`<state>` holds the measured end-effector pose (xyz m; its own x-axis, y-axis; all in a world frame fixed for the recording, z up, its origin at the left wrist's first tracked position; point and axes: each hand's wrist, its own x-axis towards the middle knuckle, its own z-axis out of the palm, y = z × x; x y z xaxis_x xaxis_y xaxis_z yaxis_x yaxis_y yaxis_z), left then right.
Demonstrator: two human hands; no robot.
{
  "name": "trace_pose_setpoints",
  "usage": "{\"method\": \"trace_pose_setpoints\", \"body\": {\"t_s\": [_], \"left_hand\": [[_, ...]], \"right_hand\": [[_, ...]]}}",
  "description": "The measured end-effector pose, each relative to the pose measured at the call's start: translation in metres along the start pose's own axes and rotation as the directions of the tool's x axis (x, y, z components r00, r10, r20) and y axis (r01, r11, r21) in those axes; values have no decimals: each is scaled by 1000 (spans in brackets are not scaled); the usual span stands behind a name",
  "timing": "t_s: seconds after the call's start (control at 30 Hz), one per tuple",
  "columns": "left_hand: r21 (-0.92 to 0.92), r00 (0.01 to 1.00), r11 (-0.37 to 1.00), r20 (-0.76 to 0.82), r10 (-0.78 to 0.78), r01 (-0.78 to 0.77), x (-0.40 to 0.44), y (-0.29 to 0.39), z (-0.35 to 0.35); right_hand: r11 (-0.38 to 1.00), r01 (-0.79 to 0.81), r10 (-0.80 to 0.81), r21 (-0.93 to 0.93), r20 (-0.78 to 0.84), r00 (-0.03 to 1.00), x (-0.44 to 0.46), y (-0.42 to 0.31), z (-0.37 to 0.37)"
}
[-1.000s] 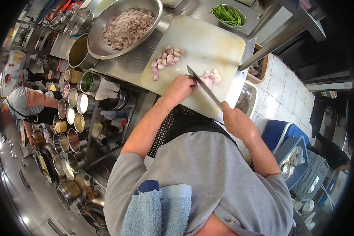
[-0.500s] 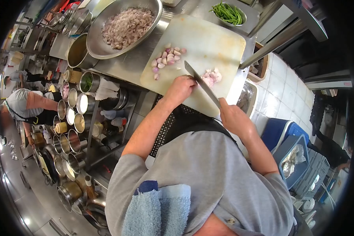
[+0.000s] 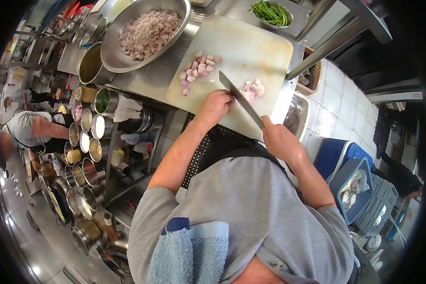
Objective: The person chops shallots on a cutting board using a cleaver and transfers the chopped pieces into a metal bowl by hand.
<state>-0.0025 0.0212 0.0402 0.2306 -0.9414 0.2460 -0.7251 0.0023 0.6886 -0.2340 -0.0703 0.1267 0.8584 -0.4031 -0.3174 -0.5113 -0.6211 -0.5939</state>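
My right hand grips the handle of a kitchen knife, its long blade slanting across the white cutting board. My left hand is closed, fingers curled right beside the blade near the board's front edge. Whatever those fingers pinch is hidden behind them and the knife. Chopped shallot pieces lie on the far side of the blade, to the right. A group of peeled shallots rests on the board's left part, with one small piece near the knife tip.
A large steel bowl of chopped shallots stands left of the board. Behind sits a bowl of green beans. A metal post rises at the right. Several pots and containers fill the left shelves, where another person stands.
The view has shifted slightly, moving the board and bowls a little left. Both hands and the knife stay in nearly the same place on the board.
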Motion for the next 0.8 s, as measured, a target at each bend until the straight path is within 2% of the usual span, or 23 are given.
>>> {"method": "trace_pose_setpoints", "body": {"t_s": [0.07, 0.2, 0.3, 0.33, 0.4, 0.5, 0.6, 0.7, 0.73, 0.8], "left_hand": [[-15, 999, 999, 11, -30, 30, 0, 2, 0], [-5, 998, 998, 4, -65, 65, -2, 9, -4], [-24, 988, 995, -128, 89, -93, 1, 6, 0], [-30, 990, 993, -79, 116, -118, 2, 0, 2], [-42, 985, 985, 22, 169, -168, 7, -9, -2], [-109, 973, 971, 106, -203, 215, 6, 2, -3], [-145, 948, 938, 72, -309, 316, 3, 20, -15], [-88, 999, 996, -24, -34, 32, 0, 2, -15], [-63, 999, 998, 29, 18, -16, 0, -5, -15], [-22, 984, 993, 134, 120, -118, 5, -15, -15]], "right_hand": [[999, -41, 41, -4, 26, 999, 0, 3, 5], [998, -19, 24, 56, -79, 997, 14, 21, 7], [982, -76, 89, 175, -68, 994, 6, 32, -5], [945, -207, 204, 252, 39, 978, 3, 25, -14], [955, -204, 193, 216, 67, 979, 3, 25, -14], [948, -220, 208, 229, 76, 975, 0, 18, -13], [962, -154, 158, 224, 0, 987, 0, 28, -3], [990, -23, 44, 140, -143, 989, -2, 35, 13], [995, 26, -6, 97, -192, 981, -2, 34, 15], [999, -14, 20, 51, -116, 993, -1, 26, 16]]}}
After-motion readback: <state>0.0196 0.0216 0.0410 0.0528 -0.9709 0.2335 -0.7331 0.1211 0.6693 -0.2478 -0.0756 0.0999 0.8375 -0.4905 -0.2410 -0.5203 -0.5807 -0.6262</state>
